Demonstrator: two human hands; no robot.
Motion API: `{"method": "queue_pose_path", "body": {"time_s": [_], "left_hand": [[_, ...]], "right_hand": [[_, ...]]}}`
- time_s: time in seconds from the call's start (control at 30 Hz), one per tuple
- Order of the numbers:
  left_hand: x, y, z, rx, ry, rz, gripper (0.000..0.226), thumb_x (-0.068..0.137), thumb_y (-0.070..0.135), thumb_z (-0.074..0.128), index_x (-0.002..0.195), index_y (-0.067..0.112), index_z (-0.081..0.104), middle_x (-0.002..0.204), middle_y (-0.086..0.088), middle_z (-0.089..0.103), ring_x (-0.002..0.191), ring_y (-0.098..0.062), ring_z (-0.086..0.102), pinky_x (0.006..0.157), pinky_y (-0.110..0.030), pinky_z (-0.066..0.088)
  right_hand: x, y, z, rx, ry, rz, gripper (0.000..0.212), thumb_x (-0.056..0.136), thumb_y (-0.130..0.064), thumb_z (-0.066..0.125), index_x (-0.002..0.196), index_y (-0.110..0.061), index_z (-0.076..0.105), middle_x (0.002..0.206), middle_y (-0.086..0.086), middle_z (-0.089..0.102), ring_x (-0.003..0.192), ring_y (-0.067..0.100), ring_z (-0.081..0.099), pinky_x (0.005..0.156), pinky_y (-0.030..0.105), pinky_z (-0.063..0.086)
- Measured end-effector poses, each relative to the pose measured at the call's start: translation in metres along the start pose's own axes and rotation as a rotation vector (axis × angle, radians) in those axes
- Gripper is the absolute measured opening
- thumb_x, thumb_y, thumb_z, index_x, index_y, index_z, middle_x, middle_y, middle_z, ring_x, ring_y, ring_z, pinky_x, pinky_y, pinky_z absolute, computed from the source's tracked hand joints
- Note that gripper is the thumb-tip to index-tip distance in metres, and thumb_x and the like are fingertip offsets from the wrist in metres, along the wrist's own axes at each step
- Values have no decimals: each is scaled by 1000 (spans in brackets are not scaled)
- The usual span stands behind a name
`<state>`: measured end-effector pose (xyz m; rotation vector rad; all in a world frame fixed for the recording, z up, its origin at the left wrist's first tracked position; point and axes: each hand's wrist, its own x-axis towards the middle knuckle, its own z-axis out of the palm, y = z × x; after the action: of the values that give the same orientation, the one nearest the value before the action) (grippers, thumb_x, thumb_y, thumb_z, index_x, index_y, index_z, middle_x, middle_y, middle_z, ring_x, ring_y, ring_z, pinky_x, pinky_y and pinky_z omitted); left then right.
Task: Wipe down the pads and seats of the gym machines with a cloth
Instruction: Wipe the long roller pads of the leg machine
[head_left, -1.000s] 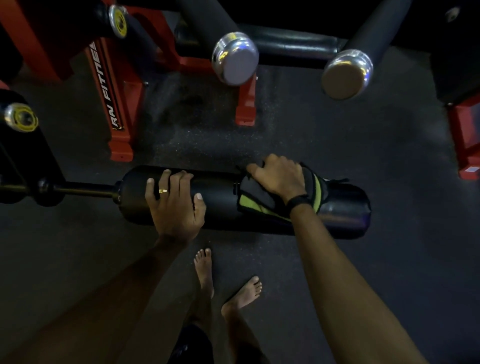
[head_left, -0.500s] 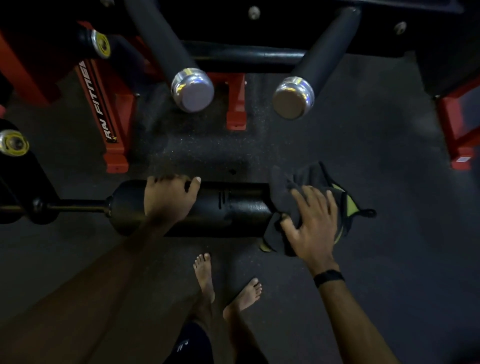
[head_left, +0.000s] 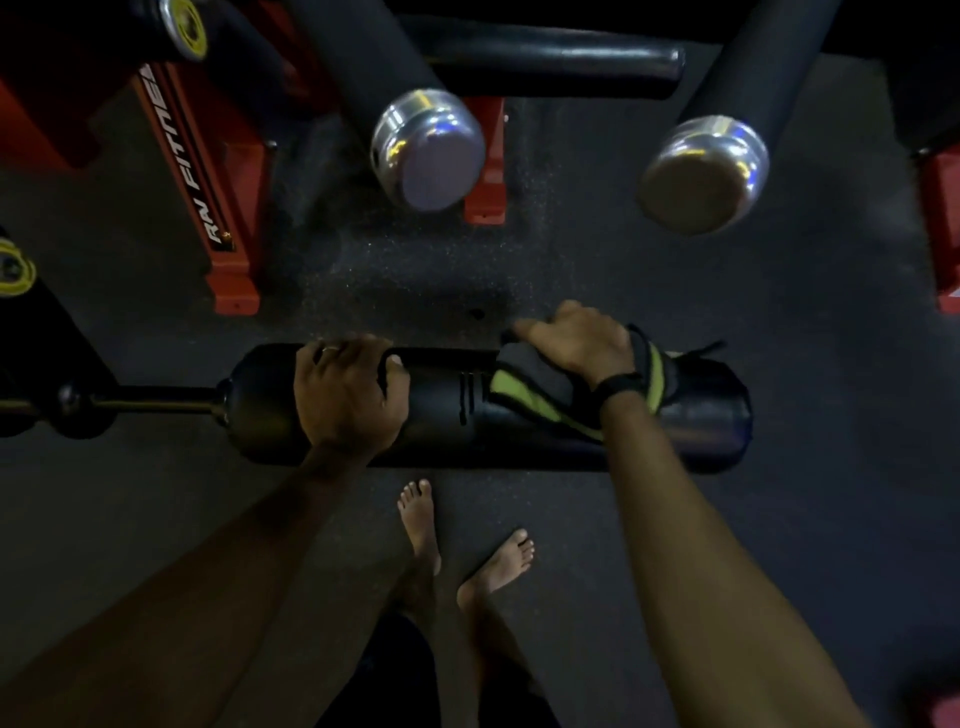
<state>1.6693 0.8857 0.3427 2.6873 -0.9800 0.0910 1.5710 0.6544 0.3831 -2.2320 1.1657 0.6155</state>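
Our right hand (head_left: 576, 340) presses a dark cloth (head_left: 524, 400) with yellow-green trim over the top of a black roller pad (head_left: 447, 410), fingers curled over the far side so the grip holds the cloth against the curve. The cloth is draped around the right half of the pad, a loose end sticking out past our wrist, which wears a dark band. Our left hand (head_left: 350, 395) grips the left part of the same pad, fingers wrapped over the top and a ring showing on one finger; we judge it is there to stop the roller from turning or swinging while the cloth rubs it. The pad lies crosswise in front of us at about knee height, carried on a thin metal rod (head_left: 156, 400) that runs off to the left into a dark part of the machine. Our two bare feet (head_left: 421, 519) stand on the dark rubber floor (head_left: 831, 467) just below it. Beyond the pad, two more padded rollers with shiny metal end caps (head_left: 431, 150) point toward us, and a red machine frame (head_left: 208, 171) with white lettering stands at the upper left. The light is dim, so fine marks on the pad cannot be made out.
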Motion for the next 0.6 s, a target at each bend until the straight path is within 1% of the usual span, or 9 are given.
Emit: {"method": "queue_pose_path", "body": {"time_s": [0.07, 0.1, 0.23, 0.3, 0.4, 0.47, 0.5, 0.53, 0.6], "left_hand": [[0, 0, 0, 0, 18, -2, 33, 90, 29, 47, 93, 7, 72, 89, -12, 74, 86, -32, 68, 92, -40, 39], [-1, 1, 0, 2, 31, 2, 32, 89, 28, 47, 92, 7, 71, 88, -12, 73, 84, -32, 67, 91, -39, 38], [-4, 0, 1, -15, 79, 17, 30, 87, 26, 50, 95, 7, 72, 93, -12, 73, 88, -31, 66, 95, -40, 38], [-6, -1, 1, -28, 60, 7, 32, 87, 27, 50, 99, 7, 72, 97, -11, 73, 92, -29, 65, 98, -39, 37], [-5, 0, 0, -51, 41, -3, 34, 87, 28, 50, 103, 8, 72, 102, -10, 73, 97, -29, 66, 101, -39, 36], [-5, 0, 0, -66, 51, 4, 33, 86, 27, 51, 102, 8, 72, 101, -9, 73, 96, -29, 66, 101, -39, 36], [-6, 0, 0, -69, 57, 5, 32, 86, 27, 51, 102, 8, 72, 101, -9, 73, 96, -29, 65, 101, -39, 37], [-6, 0, 0, -67, 62, 4, 32, 86, 27, 52, 102, 8, 72, 101, -8, 73, 95, -29, 65, 101, -40, 37], [-7, -1, 0, -61, 53, 2, 33, 87, 28, 51, 102, 8, 72, 101, -9, 73, 96, -30, 66, 101, -41, 38]], "right_hand": [[-22, -23, 23, -7, 164, -167, 52, 92, -60, 49, 110, -15, 68, 118, 12, 68, 110, 31, 60, 100, 42, 35], [-36, -26, 33, -27, 262, -244, 51, 92, -59, 47, 110, -17, 70, 114, 10, 69, 107, 30, 60, 101, 43, 34], [-75, 22, 54, -68, 476, -458, 57, 87, -55, 48, 123, -16, 69, 124, 8, 67, 119, 27, 59, 113, 48, 33], [-76, 59, 49, -67, 559, -414, 55, 86, -51, 51, 121, -14, 70, 125, 10, 67, 122, 28, 59, 116, 52, 29], [-60, 93, 18, -91, 629, -186, 53, 87, -51, 44, 105, -10, 73, 112, 17, 70, 111, 35, 61, 112, 55, 32], [-37, 90, -13, -88, 427, 18, 60, 88, -61, 37, 90, -11, 69, 107, 22, 69, 105, 39, 61, 107, 54, 36], [-17, 86, -22, -67, 289, 104, 65, 88, -67, 37, 95, -11, 69, 115, 23, 67, 110, 39, 59, 107, 52, 36], [0, 76, -31, -60, 119, 178, 70, 88, -71, 39, 110, -12, 69, 128, 22, 63, 118, 39, 56, 108, 50, 34], [30, 58, -31, -87, -148, 164, 82, 82, -79, 39, 135, -20, 60, 148, 11, 52, 132, 35, 49, 112, 47, 33]]}}
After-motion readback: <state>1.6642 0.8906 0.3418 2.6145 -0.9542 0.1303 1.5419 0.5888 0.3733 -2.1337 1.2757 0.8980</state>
